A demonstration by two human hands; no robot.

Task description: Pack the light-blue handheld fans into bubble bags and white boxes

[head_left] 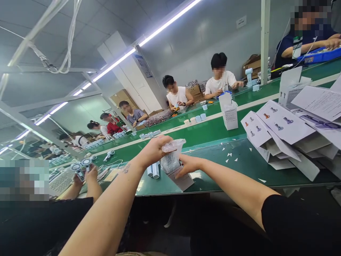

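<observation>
My left hand (154, 149) is closed on the top of a clear plastic bag (172, 156) that hangs over a small open white box (183, 179) on the green bench. The bag's lower part sits in or just above the box mouth. My right hand (189, 165) rests against the box's upper edge beside the bag, with its fingers curled. Two pale blue cylinders (153, 170) lie on the bench just left of the box.
A stack of flat printed white cartons (282, 128) lies at right. An upright white box (230, 113) stands on the green conveyor (207, 129). A neighbour's hands (85, 174) hold small fans at left. Several people work along the far side.
</observation>
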